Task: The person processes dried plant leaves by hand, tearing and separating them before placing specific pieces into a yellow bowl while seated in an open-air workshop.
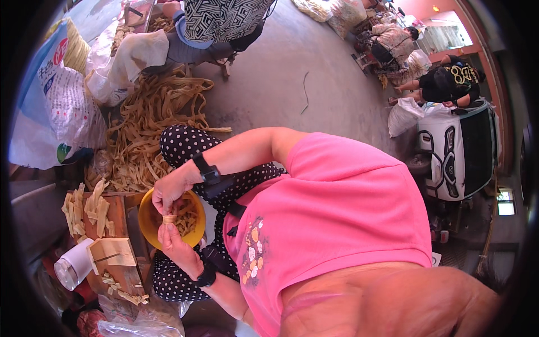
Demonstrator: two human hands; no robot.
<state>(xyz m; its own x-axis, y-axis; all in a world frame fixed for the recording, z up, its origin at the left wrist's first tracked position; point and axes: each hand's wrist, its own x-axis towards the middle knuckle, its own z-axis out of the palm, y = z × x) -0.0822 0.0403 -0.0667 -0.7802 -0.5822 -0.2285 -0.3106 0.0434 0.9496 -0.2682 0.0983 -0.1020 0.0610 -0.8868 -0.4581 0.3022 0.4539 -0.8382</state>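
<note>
A small folded piece of pale flat strip is pinched between my two hands over a yellow bowl. My right hand reaches down from the upper side, its fingertips on the piece's upper end. From below, my left hand grips the lower end between thumb and fingers. Cut strip pieces lie inside the bowl. Beside it, a reddish wooden board carries bundles of short pale strips, a light wooden block with a dark slit or blade, and small scraps.
Long tan strips are heaped on the floor past my knee. A clear jar with a white wrap lies by the board. Large printed sacks stand at upper left, near a seated person. Other people and a white vehicle are farther off.
</note>
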